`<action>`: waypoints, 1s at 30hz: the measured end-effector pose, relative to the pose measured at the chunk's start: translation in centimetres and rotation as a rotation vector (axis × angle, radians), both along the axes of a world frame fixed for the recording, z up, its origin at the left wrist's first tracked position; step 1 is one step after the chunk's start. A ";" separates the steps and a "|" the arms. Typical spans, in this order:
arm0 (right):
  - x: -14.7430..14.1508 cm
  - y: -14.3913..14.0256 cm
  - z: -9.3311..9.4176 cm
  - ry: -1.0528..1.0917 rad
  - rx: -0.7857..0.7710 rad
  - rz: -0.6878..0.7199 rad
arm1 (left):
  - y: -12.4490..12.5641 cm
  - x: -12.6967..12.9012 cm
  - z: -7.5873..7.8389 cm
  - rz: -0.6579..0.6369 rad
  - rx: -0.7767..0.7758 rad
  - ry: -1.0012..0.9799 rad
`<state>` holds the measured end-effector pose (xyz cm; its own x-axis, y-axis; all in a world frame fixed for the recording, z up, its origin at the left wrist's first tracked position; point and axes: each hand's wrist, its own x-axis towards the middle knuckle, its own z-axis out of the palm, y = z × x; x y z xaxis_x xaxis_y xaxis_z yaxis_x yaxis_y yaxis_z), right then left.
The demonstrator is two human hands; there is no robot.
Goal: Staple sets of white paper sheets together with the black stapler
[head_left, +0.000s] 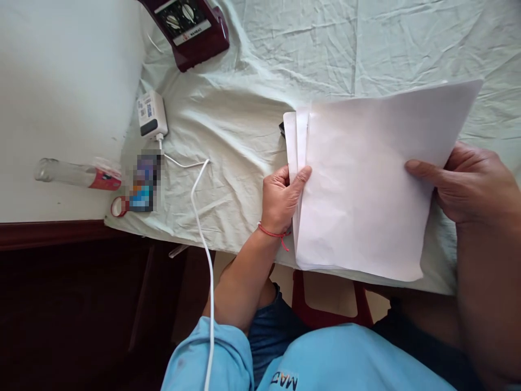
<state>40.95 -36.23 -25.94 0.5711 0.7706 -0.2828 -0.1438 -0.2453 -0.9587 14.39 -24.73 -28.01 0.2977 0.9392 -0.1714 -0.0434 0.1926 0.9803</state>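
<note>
A stack of white paper sheets is held up over the front of the cloth-covered table, its left edges fanned apart. My left hand, with a red string bracelet at the wrist, pinches the left edge, thumb on top and fingers behind. On the right edge my right hand grips the same sheets, its thumb lying across the top sheet and its fingers hidden beneath. A small black object shows partly from behind the stack's upper left edge.
A dark red appliance with knobs stands at the back left. Nearer are a white box with a white cable running to me, a glass bottle, a tape roll and a blurred-out item. A pale wrinkled cloth covers the table.
</note>
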 end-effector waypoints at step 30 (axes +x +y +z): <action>-0.4 0.4 0.6 -0.052 0.092 -0.151 | 0.0 -0.1 -1.1 0.038 0.172 -0.004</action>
